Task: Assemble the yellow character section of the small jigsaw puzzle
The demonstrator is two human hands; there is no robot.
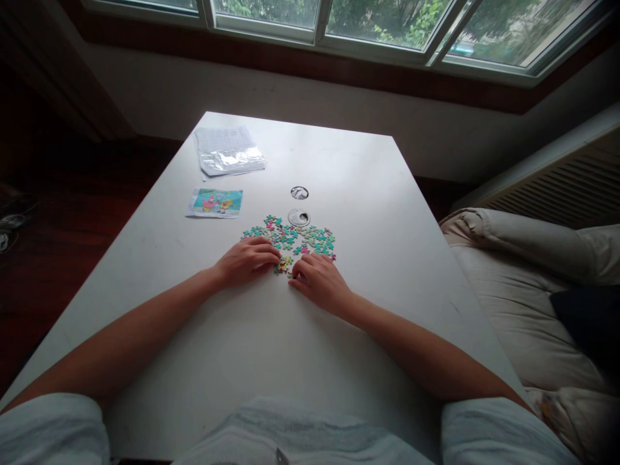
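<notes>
Head view: small, knobbly-edged puzzle pieces (322, 240), mostly green with some pink, lie spread near the middle of a smooth white table (387, 206). A yellow cluster (283, 263) sits between the hands. The left hand (249, 259), fingers loosely bent and close together, reaches the cluster's left side; the right hand (317, 279) curls at its right, thumb near forefinger (whether either hand pinches a piece, I cannot tell). Toward the far-left corner rests a shiny, creased plastic sleeve (230, 155).
</notes>
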